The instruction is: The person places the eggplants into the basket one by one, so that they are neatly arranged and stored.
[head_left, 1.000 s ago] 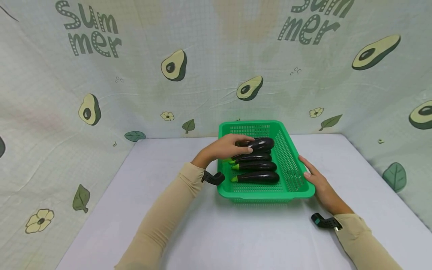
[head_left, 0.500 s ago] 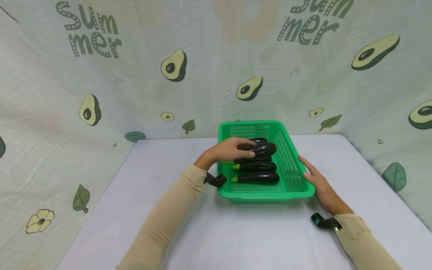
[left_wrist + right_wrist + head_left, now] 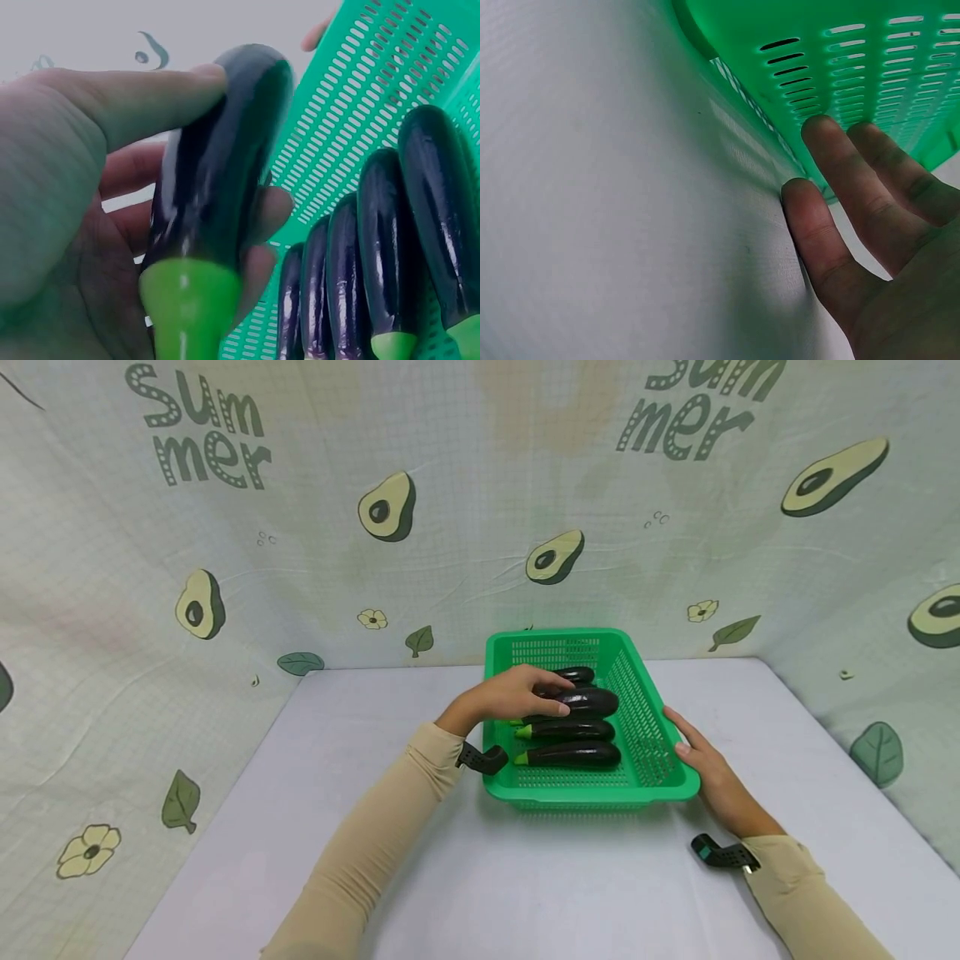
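Note:
My left hand [image 3: 513, 693] grips a dark, glossy eggplant [image 3: 596, 702] over the green plastic basket [image 3: 592, 795]. In the left wrist view, the thumb lies along one side of this eggplant [image 3: 214, 165] and fingers curl behind it; its green stem end points down. Several other eggplants [image 3: 572, 755] lie in a row inside the basket, the farther ones partly covered by the hand. At the basket's right side rests my right hand [image 3: 712, 772]. Its straight fingers [image 3: 870, 187] touch the perforated outer wall in the right wrist view; the thumb is hidden there.
The basket stands at the back of a white-covered table [image 3: 525, 885]. Behind it hangs a pale cloth backdrop [image 3: 465, 585] printed with avocados and leaves, which also runs along both sides. Black straps with small devices [image 3: 482, 758] sit on both wrists.
My left hand has moved the eggplant toward me and slightly right, uncovering more of an eggplant at the back of the basket. The right hand and basket have stayed put.

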`<control>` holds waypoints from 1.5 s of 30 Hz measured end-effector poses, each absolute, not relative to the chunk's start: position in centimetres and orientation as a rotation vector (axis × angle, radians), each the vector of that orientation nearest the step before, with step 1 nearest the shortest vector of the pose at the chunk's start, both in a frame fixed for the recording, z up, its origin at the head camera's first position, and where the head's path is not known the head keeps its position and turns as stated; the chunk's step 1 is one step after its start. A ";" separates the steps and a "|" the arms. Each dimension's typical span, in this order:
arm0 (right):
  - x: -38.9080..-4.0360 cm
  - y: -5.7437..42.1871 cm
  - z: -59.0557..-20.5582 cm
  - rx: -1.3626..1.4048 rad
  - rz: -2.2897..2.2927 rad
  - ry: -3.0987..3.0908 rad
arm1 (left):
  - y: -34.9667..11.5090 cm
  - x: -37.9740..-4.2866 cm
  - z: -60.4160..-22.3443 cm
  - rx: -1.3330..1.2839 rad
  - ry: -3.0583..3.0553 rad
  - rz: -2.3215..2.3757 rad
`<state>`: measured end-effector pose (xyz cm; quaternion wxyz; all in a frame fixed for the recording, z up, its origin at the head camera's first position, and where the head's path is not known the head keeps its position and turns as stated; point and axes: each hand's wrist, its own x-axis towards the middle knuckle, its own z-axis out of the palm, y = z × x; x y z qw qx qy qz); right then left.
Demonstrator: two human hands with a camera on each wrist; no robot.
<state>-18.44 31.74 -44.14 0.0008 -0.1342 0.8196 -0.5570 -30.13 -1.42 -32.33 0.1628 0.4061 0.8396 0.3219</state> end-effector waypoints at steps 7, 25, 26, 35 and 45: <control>-18.4 31.7 -44.1 -0.415 -1.741 2.578 | -1.1 -29.9 -32.7 1.173 2.331 0.854; -18.6 31.7 -44.2 -0.456 -1.759 2.573 | -0.8 -29.4 -33.2 1.152 2.197 0.716; -18.6 31.7 -44.2 -0.456 -1.758 2.575 | -0.8 -29.4 -33.2 1.160 2.196 0.708; -18.5 31.7 -44.3 -0.471 -1.803 2.552 | 0.2 -29.5 -33.3 1.206 2.166 0.570; -18.4 31.6 -44.2 -0.455 -1.788 2.561 | 1.5 -28.2 -33.8 1.281 2.215 0.399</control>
